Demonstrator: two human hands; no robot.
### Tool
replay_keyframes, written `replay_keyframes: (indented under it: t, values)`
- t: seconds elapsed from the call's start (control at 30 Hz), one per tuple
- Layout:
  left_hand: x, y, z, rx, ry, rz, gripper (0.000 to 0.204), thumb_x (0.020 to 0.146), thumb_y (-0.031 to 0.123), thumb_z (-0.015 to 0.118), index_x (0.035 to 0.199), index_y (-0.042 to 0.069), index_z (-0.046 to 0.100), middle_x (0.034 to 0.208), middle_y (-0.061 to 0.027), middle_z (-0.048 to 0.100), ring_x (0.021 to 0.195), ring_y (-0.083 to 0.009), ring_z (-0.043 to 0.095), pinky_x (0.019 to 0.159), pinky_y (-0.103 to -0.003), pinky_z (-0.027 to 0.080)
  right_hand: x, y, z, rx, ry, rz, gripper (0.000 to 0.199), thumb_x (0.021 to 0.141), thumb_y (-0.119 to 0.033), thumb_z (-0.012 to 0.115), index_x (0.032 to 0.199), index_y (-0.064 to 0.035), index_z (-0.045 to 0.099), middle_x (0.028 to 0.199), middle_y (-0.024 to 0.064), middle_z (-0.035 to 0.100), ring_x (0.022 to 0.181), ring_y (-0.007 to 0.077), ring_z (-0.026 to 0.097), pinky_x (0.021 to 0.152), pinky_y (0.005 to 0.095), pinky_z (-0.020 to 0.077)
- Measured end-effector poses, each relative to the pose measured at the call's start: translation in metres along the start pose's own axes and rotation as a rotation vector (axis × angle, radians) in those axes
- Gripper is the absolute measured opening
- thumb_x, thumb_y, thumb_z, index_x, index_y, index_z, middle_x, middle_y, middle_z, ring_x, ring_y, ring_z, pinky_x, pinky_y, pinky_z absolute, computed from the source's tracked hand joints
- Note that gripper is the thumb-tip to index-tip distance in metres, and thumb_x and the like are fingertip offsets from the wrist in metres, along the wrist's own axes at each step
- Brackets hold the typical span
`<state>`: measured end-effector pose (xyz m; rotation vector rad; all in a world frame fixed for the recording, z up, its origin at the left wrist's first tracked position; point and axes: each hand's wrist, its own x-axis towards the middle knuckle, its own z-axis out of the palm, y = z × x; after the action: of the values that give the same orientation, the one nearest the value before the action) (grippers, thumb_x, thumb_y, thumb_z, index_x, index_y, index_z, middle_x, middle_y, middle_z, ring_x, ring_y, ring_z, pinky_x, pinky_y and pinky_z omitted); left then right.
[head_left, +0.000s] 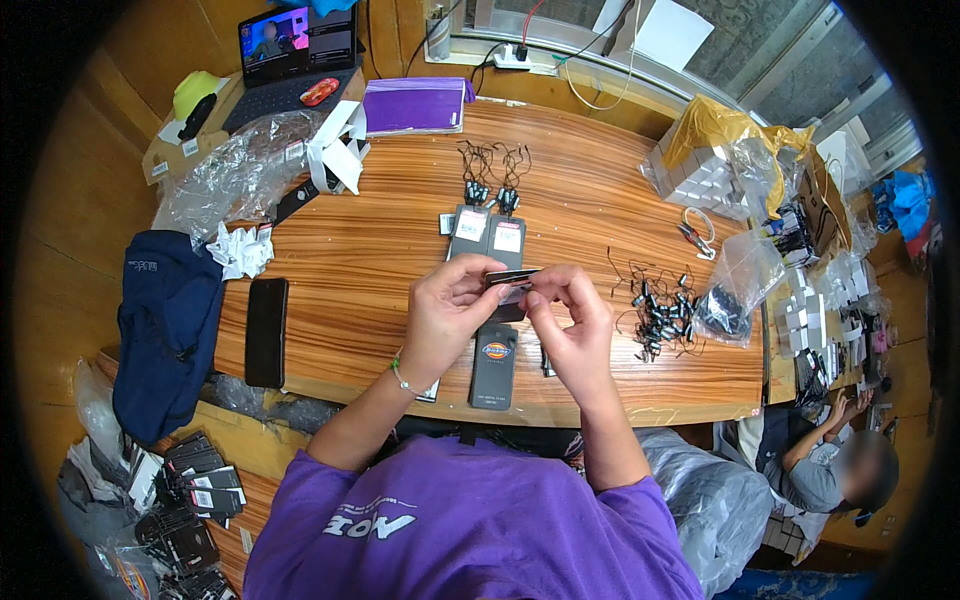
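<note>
Both hands meet above the near edge of the wooden table (380, 250), and together they pinch one small dark tag (510, 281) with a pale sticker on it. The left hand (445, 315) closes its thumb and fingers on the left end of the tag, and the right hand (570, 320) closes on the right end, so the tag is kept flat and lifted off the table, probably so that the fingertips can work on its edge. Directly under the hands lies a long dark tag (495, 367) with a round logo, close to the person's body. Behind the hands, two grey tags (488, 233) lie side by side with their black strings (493, 160) spread away, as if they are put aside in order. To the right, a loose heap of black cords (660, 310) lies next to an open clear bag (735, 285), easy to reach for the right hand. A black phone (266, 332) lies well apart at the left. Another person (830, 465) sits low at the right.
</note>
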<state>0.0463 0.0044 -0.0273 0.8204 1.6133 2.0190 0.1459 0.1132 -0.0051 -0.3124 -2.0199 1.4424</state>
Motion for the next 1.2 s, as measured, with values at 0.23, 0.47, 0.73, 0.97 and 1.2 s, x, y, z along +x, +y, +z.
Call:
replay_keyframes:
  t: [0.23, 0.47, 0.73, 0.97, 1.2]
  values:
    - [-0.002, -0.001, 0.001, -0.01, 0.008, 0.03, 0.011, 0.078, -0.005, 0.06, 0.088, -0.001, 0.056, 0.081, -0.0071, 0.064, 0.077, -0.0106, 0.063, 0.066, -0.021, 0.053, 0.001, 0.002, 0.012, -0.226, 0.041, -0.182, 0.015, 0.073, 0.007, 0.057, 0.086, 0.0006, 0.053, 0.071, 0.011, 0.059, 0.061, 0.0182, 0.059, 0.058, 0.0273, 0.047]
    - [-0.003, 0.002, 0.001, -0.066, -0.006, 0.007, 0.009, 0.079, -0.006, 0.059, 0.087, -0.003, 0.056, 0.084, -0.0083, 0.064, 0.081, -0.012, 0.063, 0.068, -0.021, 0.053, 0.001, 0.002, 0.013, -0.253, 0.076, -0.22, 0.013, 0.072, 0.007, 0.057, 0.083, 0.0009, 0.053, 0.07, 0.011, 0.057, 0.06, 0.0192, 0.058, 0.056, 0.0282, 0.0459]
    - [-0.005, 0.007, 0.002, -0.012, -0.023, 0.004, 0.009, 0.078, -0.006, 0.06, 0.086, -0.004, 0.057, 0.085, -0.0083, 0.063, 0.081, -0.0121, 0.063, 0.067, -0.021, 0.053, 0.0, 0.006, 0.016, -0.227, 0.102, -0.24, 0.011, 0.072, 0.008, 0.056, 0.079, 0.0006, 0.052, 0.07, 0.0112, 0.057, 0.059, 0.0209, 0.057, 0.054, 0.0293, 0.0449]
    - [-0.007, 0.007, 0.0, 0.112, -0.015, 0.096, 0.013, 0.075, -0.006, 0.064, 0.086, -0.001, 0.059, 0.087, -0.0051, 0.061, 0.077, -0.009, 0.06, 0.063, -0.019, 0.05, -0.001, 0.008, 0.022, -0.218, 0.141, -0.283, 0.009, 0.073, 0.008, 0.055, 0.076, 0.0005, 0.052, 0.07, 0.0104, 0.057, 0.061, 0.0195, 0.057, 0.055, 0.0294, 0.0445]
    - [-0.005, 0.011, -0.004, 0.193, -0.053, 0.172, 0.012, 0.071, -0.008, 0.066, 0.081, -0.002, 0.065, 0.079, -0.0056, 0.061, 0.07, -0.0075, 0.058, 0.059, -0.019, 0.047, -0.002, 0.008, 0.016, 0.524, 0.021, 0.232, 0.006, 0.083, 0.003, 0.05, 0.085, -0.0014, 0.046, 0.073, 0.0033, 0.055, 0.064, 0.0067, 0.053, 0.06, 0.0194, 0.0444]
